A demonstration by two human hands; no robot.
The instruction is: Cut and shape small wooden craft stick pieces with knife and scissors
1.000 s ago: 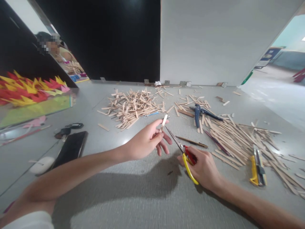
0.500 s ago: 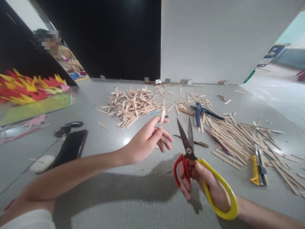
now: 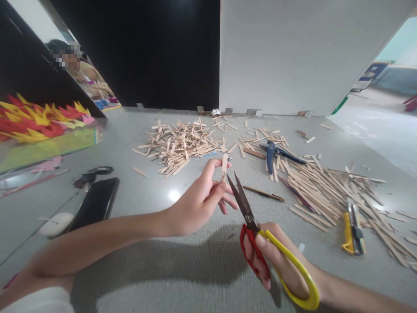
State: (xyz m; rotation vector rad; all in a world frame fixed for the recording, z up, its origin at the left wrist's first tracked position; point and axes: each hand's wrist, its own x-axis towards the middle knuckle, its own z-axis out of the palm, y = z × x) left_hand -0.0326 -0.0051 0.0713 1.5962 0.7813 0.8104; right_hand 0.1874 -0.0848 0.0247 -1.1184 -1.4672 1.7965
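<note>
Between the thumb and fingers of my left hand (image 3: 203, 195) a short flat wooden craft stick (image 3: 224, 164) is pinched, standing nearly upright. My right hand (image 3: 275, 256) grips a pair of scissors (image 3: 249, 217) with one red and one yellow handle. Their dark blades are slightly parted, and the tips point at the lower part of the stick, close to my left fingertips. Whether the blades touch the stick I cannot tell. Behind my left hand lies a heap of short cut sticks (image 3: 182, 145).
Long sticks (image 3: 321, 189) lie in a pile to the right, near a blue-handled cutter (image 3: 271, 156) and a yellow utility knife (image 3: 353, 230). A phone (image 3: 96, 204) and keys (image 3: 86, 179) lie left, below red and yellow paper flames (image 3: 39, 119). A person (image 3: 86, 69) sits beyond the black panel (image 3: 146, 52).
The scissors have moved left toward the stick, and their blades have closed partway. My left hand has shifted slightly right and down, still pinching the stick.
</note>
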